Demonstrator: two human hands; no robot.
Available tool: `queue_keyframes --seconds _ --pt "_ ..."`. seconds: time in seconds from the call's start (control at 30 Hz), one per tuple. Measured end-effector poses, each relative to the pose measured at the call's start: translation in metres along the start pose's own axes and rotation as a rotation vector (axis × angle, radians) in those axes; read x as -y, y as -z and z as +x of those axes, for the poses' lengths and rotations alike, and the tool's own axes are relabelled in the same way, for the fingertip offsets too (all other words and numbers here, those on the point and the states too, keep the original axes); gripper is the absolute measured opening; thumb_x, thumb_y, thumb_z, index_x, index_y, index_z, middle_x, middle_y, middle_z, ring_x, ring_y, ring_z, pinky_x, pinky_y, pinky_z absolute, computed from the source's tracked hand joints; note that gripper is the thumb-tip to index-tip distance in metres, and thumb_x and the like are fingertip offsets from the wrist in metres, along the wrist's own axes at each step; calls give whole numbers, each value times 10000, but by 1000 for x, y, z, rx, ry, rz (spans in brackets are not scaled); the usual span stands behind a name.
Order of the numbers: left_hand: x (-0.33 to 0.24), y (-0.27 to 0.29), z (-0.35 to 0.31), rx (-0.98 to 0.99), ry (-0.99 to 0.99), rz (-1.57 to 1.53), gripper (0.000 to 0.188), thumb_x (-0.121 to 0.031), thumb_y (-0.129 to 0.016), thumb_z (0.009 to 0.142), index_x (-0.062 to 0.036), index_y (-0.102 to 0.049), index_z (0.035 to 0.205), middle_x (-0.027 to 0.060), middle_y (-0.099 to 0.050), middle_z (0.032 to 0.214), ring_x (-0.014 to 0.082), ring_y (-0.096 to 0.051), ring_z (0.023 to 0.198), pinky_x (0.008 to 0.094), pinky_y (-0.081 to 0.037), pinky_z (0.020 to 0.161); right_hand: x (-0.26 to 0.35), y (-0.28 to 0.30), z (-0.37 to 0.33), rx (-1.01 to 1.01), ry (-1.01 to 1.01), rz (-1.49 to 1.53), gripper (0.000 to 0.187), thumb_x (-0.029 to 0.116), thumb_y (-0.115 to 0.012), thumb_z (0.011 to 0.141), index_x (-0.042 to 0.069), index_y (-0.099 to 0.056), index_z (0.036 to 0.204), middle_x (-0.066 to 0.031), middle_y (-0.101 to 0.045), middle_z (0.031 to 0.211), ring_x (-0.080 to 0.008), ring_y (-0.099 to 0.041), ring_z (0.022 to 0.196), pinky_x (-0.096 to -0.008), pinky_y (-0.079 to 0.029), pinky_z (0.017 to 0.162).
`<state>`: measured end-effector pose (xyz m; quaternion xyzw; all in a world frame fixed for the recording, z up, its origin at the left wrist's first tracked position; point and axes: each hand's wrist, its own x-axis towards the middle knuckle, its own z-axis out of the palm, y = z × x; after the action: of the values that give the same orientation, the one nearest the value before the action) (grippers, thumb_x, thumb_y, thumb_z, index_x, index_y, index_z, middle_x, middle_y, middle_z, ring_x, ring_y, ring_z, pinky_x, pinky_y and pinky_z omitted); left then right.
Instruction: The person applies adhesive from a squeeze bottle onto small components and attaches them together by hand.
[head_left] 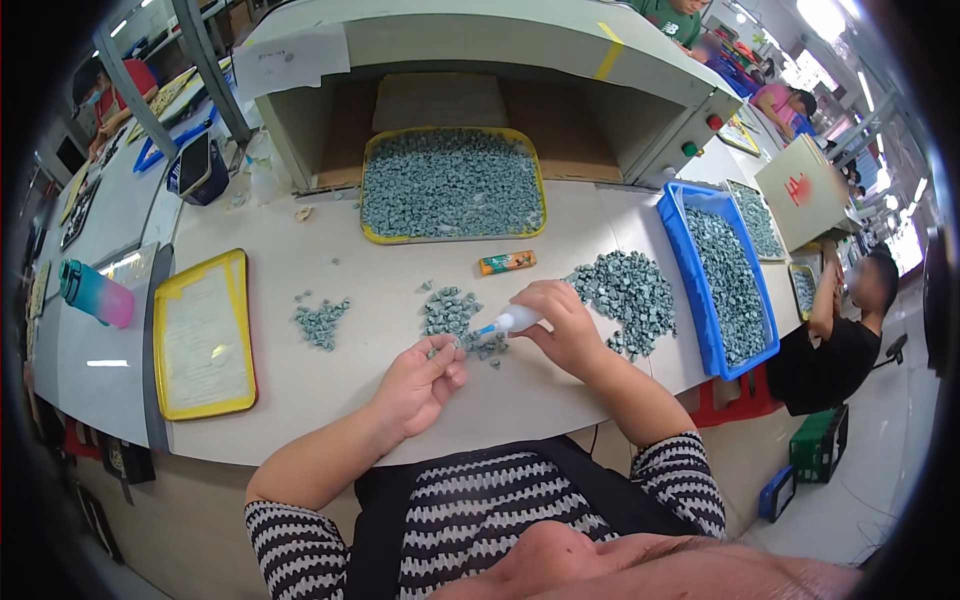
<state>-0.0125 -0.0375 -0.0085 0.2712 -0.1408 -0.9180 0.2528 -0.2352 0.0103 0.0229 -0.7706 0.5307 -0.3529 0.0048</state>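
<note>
My left hand is closed in a pinch, with a small grey-green stone-like piece between thumb and fingertips, partly hidden by them. My right hand grips a small white squeeze bottle. Its blue tip points left and down, close to the pinched piece; whether they touch I cannot tell. Just beyond both hands lies a loose heap of similar pieces. A smaller heap is to the left, and a larger one spreads out to the right of my right hand.
An orange-and-green small box lies beyond the hands. Farther back, a yellow-rimmed tray full of pieces stands before an open cabinet. A blue bin of pieces is at right, a yellow tray at left. Several people work nearby.
</note>
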Motion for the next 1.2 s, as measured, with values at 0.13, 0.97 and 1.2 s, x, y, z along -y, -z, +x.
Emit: queue_keyframes --seconds 0.13,0.97,1.2 --pt "-1 10 6 57 53 -36 109 -119 -483 931 -13 -463 946 54 -492 824 105 -418 651 245 -396 592 -5 -1 0 -53 32 32 423 5 -716 593 53 -603 998 -64 -591 907 -261 -565 869 -369 -449 755" --pt "-1 10 12 -21 47 126 175 -178 -435 956 -52 -440 835 34 -463 762 96 -364 599 214 -338 517 6 4 6 -60 255 -317 356 51 -643 561 121 -672 909 -24 -586 901 -208 -580 829 -326 -432 672" --pt "-1 12 12 -19 34 144 176 -183 -440 955 -50 -449 841 33 -472 769 92 -360 602 213 -338 521 8 4 6 -64 265 -317 362 54 -643 557 123 -674 911 -21 -587 899 -212 -582 833 -326 -436 671"
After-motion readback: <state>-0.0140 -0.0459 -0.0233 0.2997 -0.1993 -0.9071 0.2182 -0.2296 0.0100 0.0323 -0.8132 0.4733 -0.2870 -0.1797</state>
